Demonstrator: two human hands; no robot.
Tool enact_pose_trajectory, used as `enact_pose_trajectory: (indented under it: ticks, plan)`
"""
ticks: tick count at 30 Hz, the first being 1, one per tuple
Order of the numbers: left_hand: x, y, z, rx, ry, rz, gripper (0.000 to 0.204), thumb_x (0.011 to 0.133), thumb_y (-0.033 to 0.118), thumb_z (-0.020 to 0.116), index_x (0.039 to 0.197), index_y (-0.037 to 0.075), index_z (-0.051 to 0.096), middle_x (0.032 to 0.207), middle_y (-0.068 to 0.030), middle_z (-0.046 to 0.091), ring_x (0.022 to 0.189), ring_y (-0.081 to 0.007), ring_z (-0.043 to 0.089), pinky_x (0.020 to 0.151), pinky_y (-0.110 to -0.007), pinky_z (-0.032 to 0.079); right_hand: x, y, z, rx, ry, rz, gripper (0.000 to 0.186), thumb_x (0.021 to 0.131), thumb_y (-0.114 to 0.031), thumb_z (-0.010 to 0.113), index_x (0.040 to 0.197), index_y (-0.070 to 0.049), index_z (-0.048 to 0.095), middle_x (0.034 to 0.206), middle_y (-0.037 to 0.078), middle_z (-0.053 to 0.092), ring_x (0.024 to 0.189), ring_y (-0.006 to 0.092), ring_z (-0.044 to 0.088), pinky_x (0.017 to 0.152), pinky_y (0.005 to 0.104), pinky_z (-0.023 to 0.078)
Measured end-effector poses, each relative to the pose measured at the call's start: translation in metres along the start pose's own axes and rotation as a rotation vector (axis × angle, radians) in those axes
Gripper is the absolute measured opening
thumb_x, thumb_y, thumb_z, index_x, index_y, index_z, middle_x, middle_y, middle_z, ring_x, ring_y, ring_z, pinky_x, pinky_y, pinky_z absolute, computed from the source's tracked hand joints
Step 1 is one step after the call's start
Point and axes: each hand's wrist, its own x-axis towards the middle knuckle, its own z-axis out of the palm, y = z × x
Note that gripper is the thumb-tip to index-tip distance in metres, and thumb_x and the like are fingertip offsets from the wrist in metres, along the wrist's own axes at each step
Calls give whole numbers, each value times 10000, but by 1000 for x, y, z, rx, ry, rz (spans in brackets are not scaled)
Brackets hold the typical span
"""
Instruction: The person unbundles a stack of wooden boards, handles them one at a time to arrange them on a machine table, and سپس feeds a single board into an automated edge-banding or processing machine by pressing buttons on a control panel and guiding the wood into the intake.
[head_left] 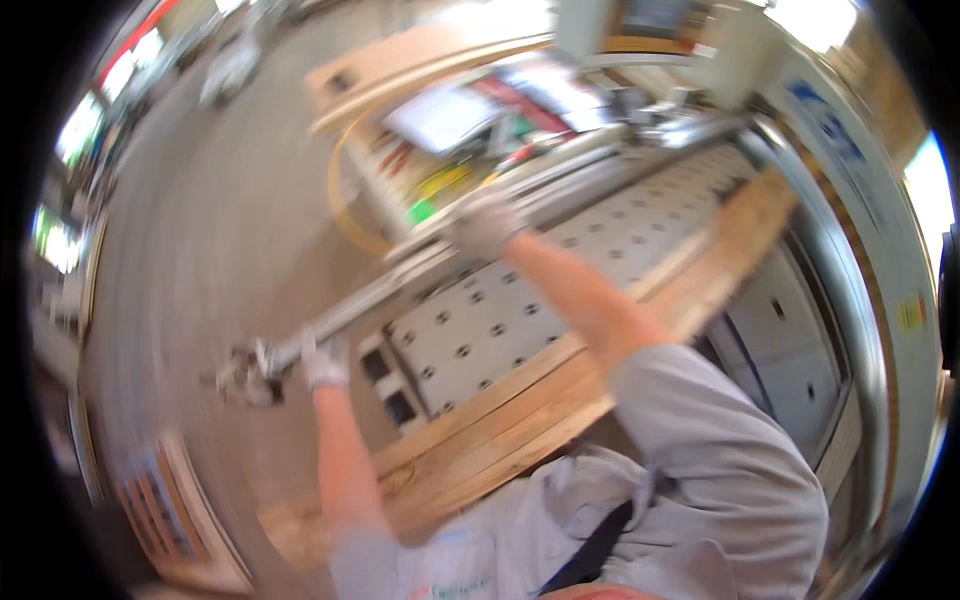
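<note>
A long pale metal rail (370,298) runs slantwise from the machine at the right out over the floor at the left. My left hand (326,362), in a white glove, is closed on the rail near its outer end. Just beyond it sits a metal clamp-like fitting (250,375), too blurred to make out fully. Farther along, my gloved right hand (485,225) is closed over the rail, its fingers smeared by motion. Beneath my arms lie long wooden planks (500,425), in front of a light metal table (500,330) with rows of dark holes.
Behind the rail stands a bench with papers (445,115) and small coloured items. A yellow hose (340,190) loops down beside it. A large machine housing (840,150) with a curved metal tube (865,330) rises at the right. A slatted wooden piece (165,505) stands at lower left.
</note>
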Motion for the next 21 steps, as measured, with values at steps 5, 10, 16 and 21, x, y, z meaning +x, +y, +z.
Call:
enact_pose_trajectory:
  ticks: [5,10,16,21]
  plan:
    - [-158,-145,150,1125,-233,489,511,1028,203,740,1427,-88,606,1380,-196,654,1206,-256,641,1068,-438,544,-99,-26,-15,239,59,297,738,951,-463,719,1505,9,600,1534,244,577,1484,407,512,1306,530,304]
    - [-239,-249,200,1346,-852,505,472,1007,109,729,1429,-67,611,1411,-180,636,1280,-286,625,1171,-440,480,-351,-37,-68,298,513,466,689,862,-316,861,1451,-36,639,1549,255,581,1427,454,563,1204,585,461]
    - [-365,-351,210,1302,-1558,530,485,994,121,748,1418,-76,622,1436,-223,649,1342,-359,636,1180,-453,485,-629,-104,-151,185,324,1548,550,982,-443,702,1342,-27,718,1388,217,721,1282,420,680,1122,510,521]
    - [-516,-421,150,1214,-2043,-57,482,978,134,802,1411,-18,654,1339,-169,717,1244,-268,693,1086,-408,556,-772,-265,-201,195,349,2079,582,995,-464,694,1391,-38,722,1377,220,735,1299,401,689,1119,480,539]
